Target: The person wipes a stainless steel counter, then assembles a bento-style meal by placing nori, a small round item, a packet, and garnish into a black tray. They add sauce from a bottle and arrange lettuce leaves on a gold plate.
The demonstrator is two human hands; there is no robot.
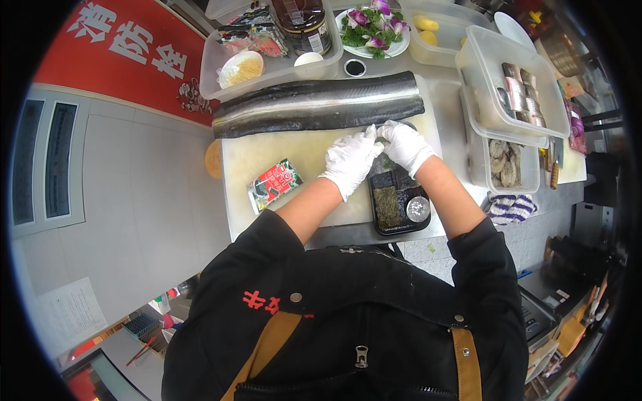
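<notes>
My left hand (351, 160) and my right hand (406, 145), both in white gloves, meet above the far end of a black tray (401, 230). Their fingers are pinched together around a small dark-green bit that they mostly cover; its kind is unclear. Inside the tray lie dark seaweed pieces (386, 206) and a round silvery, shiny thing (418, 209). Just beyond my fingers, a long dark-skinned fish slab (321, 105) with a pale central stripe stretches across the white cutting board (301, 148). Left of my left hand lies a red-and-green packet (275, 184).
A plastic bin (212, 80) with packets, a bowl and a dark jar stands at the back left. Behind the board are a flower-garnished plate (361, 52) and a sauce dish (355, 67). Stacked containers (478, 80) hold fish pieces and shrimp at right, near a knife (556, 160).
</notes>
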